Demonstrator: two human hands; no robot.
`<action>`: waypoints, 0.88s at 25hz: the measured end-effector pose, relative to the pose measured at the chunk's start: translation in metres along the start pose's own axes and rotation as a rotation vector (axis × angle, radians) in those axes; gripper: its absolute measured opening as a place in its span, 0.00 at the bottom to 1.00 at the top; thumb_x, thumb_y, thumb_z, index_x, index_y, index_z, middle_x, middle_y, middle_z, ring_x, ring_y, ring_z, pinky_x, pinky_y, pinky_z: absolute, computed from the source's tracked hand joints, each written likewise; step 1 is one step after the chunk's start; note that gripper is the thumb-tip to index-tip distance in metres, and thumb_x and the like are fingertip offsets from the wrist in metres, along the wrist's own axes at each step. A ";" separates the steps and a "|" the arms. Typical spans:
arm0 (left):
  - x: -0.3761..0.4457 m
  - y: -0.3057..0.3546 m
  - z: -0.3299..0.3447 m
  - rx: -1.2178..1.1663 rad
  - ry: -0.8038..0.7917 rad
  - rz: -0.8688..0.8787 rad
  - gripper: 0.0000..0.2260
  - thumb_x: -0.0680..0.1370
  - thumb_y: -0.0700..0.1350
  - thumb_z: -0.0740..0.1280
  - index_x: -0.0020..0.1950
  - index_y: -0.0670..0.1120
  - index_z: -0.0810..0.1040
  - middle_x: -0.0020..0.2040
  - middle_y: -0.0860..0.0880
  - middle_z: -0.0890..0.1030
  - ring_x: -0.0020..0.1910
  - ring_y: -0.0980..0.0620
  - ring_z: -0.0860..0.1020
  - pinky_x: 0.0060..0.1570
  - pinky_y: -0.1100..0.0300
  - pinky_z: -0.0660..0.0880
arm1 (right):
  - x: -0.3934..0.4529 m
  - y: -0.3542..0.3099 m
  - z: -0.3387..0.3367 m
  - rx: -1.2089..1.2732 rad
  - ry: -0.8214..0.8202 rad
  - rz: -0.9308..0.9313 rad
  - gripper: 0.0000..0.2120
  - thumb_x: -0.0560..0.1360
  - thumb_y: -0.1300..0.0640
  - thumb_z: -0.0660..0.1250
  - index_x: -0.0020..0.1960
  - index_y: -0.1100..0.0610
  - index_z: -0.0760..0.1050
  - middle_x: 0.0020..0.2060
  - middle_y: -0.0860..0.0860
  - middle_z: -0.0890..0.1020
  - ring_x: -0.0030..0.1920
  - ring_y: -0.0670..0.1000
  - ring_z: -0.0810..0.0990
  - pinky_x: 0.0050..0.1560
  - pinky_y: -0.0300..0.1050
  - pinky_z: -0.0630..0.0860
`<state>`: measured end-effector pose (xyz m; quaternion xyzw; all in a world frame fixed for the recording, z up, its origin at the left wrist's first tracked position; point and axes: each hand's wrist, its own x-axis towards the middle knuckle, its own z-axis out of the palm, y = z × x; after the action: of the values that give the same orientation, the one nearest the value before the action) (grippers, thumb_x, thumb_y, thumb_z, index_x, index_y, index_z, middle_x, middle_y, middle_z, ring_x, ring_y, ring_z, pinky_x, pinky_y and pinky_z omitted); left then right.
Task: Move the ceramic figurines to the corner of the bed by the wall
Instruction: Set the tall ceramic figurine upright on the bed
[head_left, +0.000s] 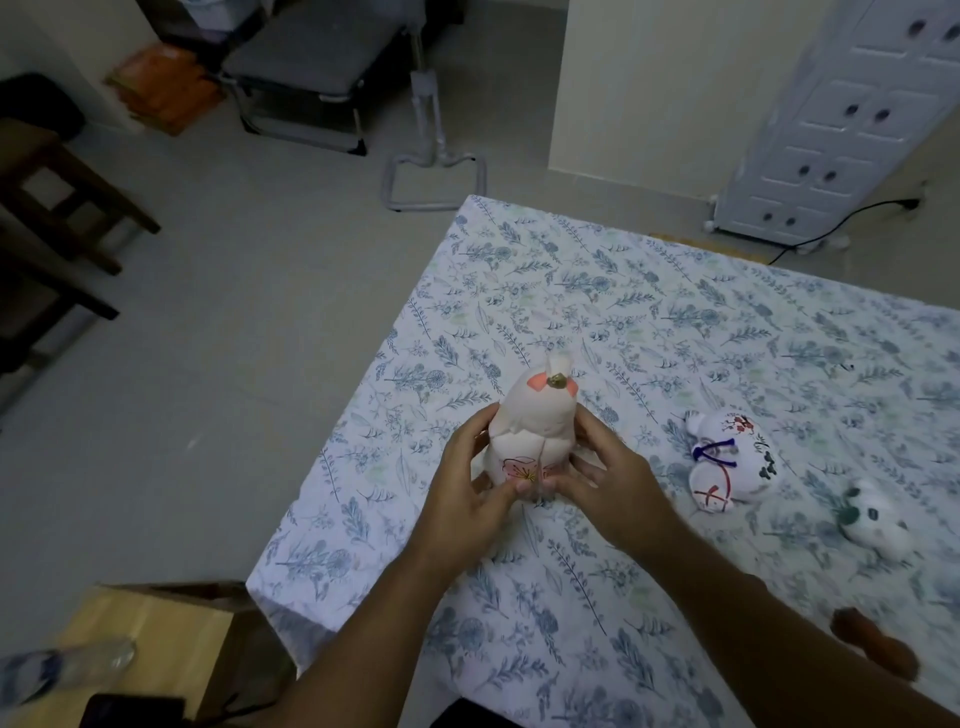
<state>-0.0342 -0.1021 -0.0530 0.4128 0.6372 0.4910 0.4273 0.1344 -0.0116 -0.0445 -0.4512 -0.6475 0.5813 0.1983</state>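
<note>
Figurines sit on the bed (649, 322), whose floral sheet carries all three. We hold the tall white rabbit figurine (530, 431), upright, near the bed's left edge: our left hand (467, 493) wraps its left flank and our right hand (597, 483) its right, thumbs meeting over the pink flower painted low on its body. We cannot tell whether its base touches the sheet. To its right, well apart, a white painted figurine (727, 460) with a blue cord lies on its side, and a white-and-green figurine (872, 522) lies beyond it toward the right edge.
</note>
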 end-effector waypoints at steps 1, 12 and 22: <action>-0.003 -0.002 0.001 -0.004 -0.010 0.006 0.31 0.78 0.36 0.72 0.75 0.56 0.65 0.71 0.59 0.73 0.72 0.57 0.71 0.64 0.52 0.77 | -0.003 -0.001 0.002 -0.002 -0.007 -0.009 0.44 0.72 0.70 0.75 0.59 0.19 0.68 0.56 0.25 0.80 0.61 0.36 0.80 0.60 0.40 0.79; -0.015 -0.005 0.005 0.314 0.061 0.048 0.33 0.81 0.49 0.69 0.81 0.54 0.56 0.78 0.54 0.67 0.76 0.55 0.67 0.70 0.48 0.71 | -0.015 -0.004 0.005 -0.224 0.025 -0.094 0.36 0.75 0.57 0.75 0.71 0.31 0.62 0.60 0.23 0.75 0.63 0.27 0.72 0.59 0.24 0.69; -0.064 0.001 0.119 0.585 -0.119 0.166 0.26 0.81 0.55 0.66 0.77 0.50 0.66 0.76 0.54 0.70 0.75 0.56 0.67 0.73 0.56 0.65 | -0.098 0.061 -0.088 -0.756 0.376 -0.036 0.26 0.78 0.46 0.64 0.74 0.52 0.70 0.73 0.51 0.74 0.75 0.53 0.68 0.73 0.49 0.61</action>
<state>0.0983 -0.1303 -0.0612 0.5969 0.6893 0.2952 0.2853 0.2747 -0.0457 -0.0533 -0.5791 -0.7753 0.2069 0.1439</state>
